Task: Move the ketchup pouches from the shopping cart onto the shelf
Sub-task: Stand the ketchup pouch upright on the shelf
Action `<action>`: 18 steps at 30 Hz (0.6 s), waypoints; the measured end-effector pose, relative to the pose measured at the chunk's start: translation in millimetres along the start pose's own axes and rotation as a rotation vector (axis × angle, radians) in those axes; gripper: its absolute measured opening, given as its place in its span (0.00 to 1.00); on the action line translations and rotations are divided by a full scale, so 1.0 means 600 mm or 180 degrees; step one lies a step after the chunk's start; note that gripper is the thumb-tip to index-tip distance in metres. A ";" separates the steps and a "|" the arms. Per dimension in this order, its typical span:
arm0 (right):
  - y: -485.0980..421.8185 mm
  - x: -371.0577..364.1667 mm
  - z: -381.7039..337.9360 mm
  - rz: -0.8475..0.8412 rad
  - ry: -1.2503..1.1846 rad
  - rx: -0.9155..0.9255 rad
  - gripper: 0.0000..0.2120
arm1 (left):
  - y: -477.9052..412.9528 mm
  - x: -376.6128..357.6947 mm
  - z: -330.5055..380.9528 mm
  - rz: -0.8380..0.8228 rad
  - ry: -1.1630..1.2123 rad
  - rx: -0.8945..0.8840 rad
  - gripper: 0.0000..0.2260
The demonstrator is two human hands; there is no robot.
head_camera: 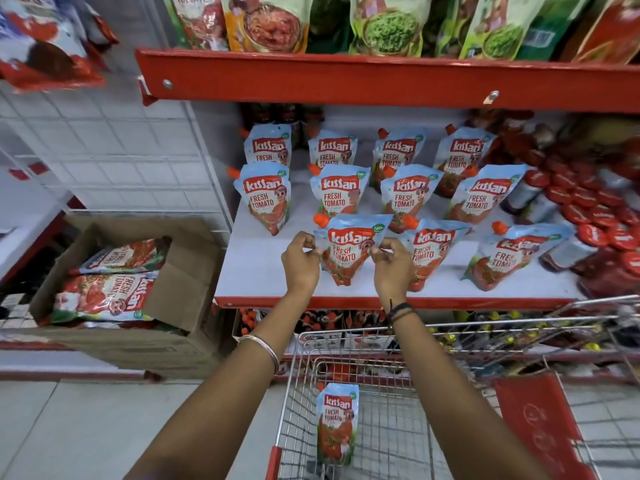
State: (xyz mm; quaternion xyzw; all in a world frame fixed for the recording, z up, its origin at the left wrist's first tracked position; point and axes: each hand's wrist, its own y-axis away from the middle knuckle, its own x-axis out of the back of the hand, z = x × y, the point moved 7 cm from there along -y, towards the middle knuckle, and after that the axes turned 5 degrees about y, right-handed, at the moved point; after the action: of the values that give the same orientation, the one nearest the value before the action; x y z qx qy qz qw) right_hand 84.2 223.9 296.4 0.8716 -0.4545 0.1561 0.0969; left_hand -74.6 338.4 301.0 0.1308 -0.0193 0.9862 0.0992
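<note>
**Glossy film, painted steel and bare wire in a shop aisle**

The ketchup pouches [349, 249] standing on the shelf [256, 268] are shiny printed plastic film that catches the light, each with a smooth orange plastic cap [321, 220]. The shelf deck looks like smooth white painted metal, its red front lip [381, 81] semi-glossy and fixed with bright metal screws. The shopping cart [391, 427] is bare silvery wire with a red plastic handle trim. A matt brown corrugated cardboard box [180, 271] holds more glossy pouches. The floor [69, 427] is pale, smooth tile with a dull sheen. A thin polished metal bangle [263, 344] circles one wrist.
</note>
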 end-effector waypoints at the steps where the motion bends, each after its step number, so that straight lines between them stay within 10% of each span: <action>1: -0.003 -0.004 0.005 -0.0031 0.0082 -0.0007 0.09 | -0.005 -0.002 -0.004 -0.0014 -0.0030 0.0014 0.08; 18: 0.011 -0.026 0.029 0.0121 0.0042 0.0122 0.12 | 0.001 -0.006 -0.029 -0.0147 -0.0191 0.0088 0.07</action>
State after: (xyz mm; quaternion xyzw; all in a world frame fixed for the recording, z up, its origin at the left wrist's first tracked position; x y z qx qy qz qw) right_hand 73.6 226.5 274.7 0.8634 -0.4673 0.1723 0.0801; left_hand -75.6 338.0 283.2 0.1621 -0.0057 0.9795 0.1196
